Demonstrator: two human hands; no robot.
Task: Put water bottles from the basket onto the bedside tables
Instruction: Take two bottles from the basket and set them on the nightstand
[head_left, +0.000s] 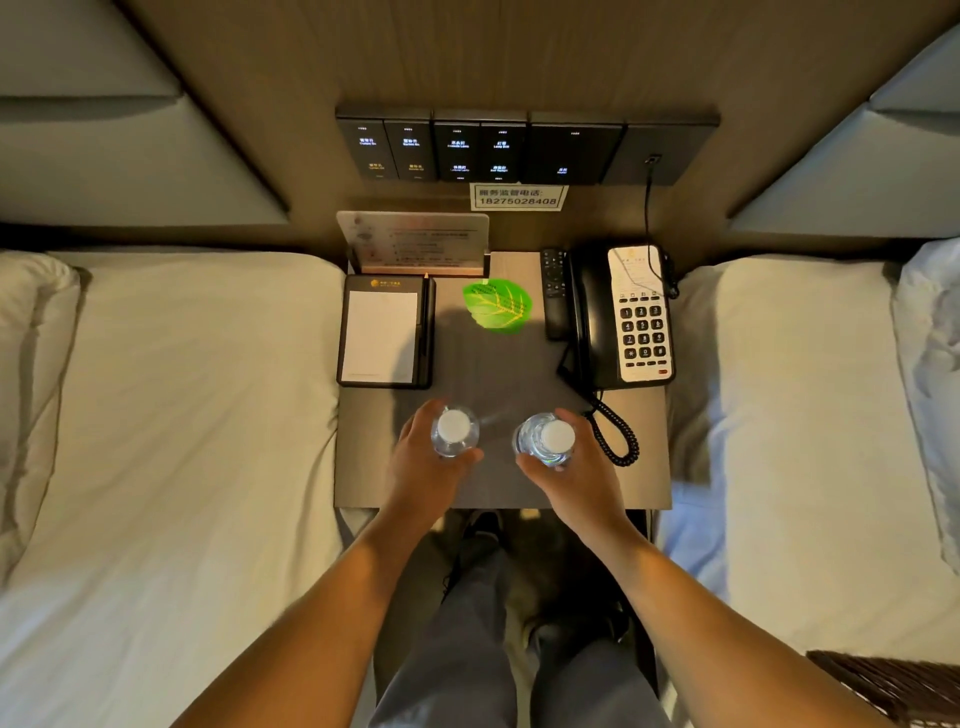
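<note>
- Two clear water bottles with white caps: a left bottle and a right bottle, both upright over the bench.
- Two hands: the left hand and the right hand, each wrapped round one bottle.
- Two beds: a left bed and a right bed.
- One corded telephone.
- One remote control.
- One notepad holder.
- One green leaf-shaped card.
- One standing information card.
- One printed notice with a phone number.
- One row of wall switch panels.
- One dark woven basket, partly in view.
</note>
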